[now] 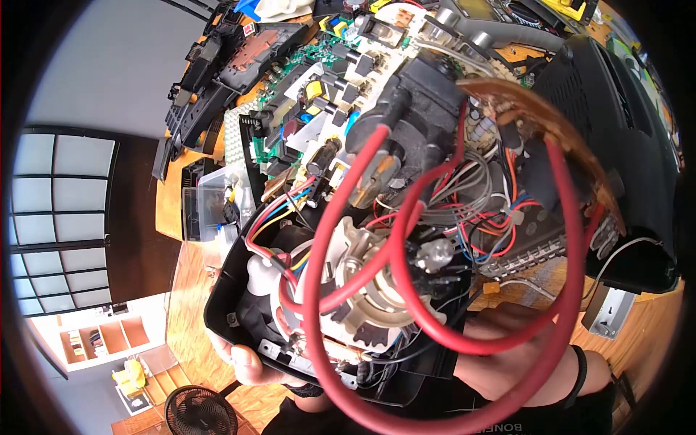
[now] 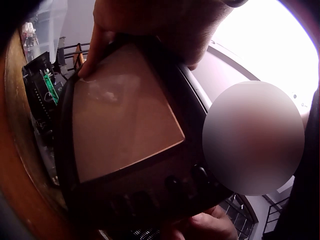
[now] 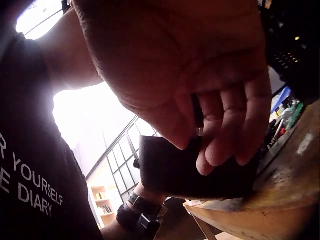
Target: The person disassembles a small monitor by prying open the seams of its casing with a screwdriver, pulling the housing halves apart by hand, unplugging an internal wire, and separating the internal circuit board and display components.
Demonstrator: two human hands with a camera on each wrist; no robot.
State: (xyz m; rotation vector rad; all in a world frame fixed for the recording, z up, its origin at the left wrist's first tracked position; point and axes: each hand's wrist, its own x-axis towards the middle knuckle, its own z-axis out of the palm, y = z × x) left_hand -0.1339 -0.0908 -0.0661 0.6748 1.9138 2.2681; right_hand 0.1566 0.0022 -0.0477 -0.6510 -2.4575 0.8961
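An opened black CRT monitor front casing [image 1: 228, 286] has the picture tube's neck and deflection coil [image 1: 362, 279] inside. My left hand [image 1: 250, 366] grips its lower left edge, and in the left wrist view my left fingers lie along the edge of the screen [image 2: 125, 120]. At the casing's right side is my right hand [image 1: 504, 348], its fingertips hidden in the head view. The right wrist view has its fingers [image 3: 220, 135] bent in front of the casing [image 3: 165, 167]; I cannot tell what they hold. Thick red cable [image 1: 326, 355] loops across the front.
A brown circuit board [image 1: 536, 119] and black transformer [image 1: 413, 109] stand behind the casing, wired to it. The black rear shell [image 1: 612, 145] is at the right. Green circuit boards [image 1: 283, 134] and black plastic parts [image 1: 203, 109] crowd the wooden table [image 1: 170, 196].
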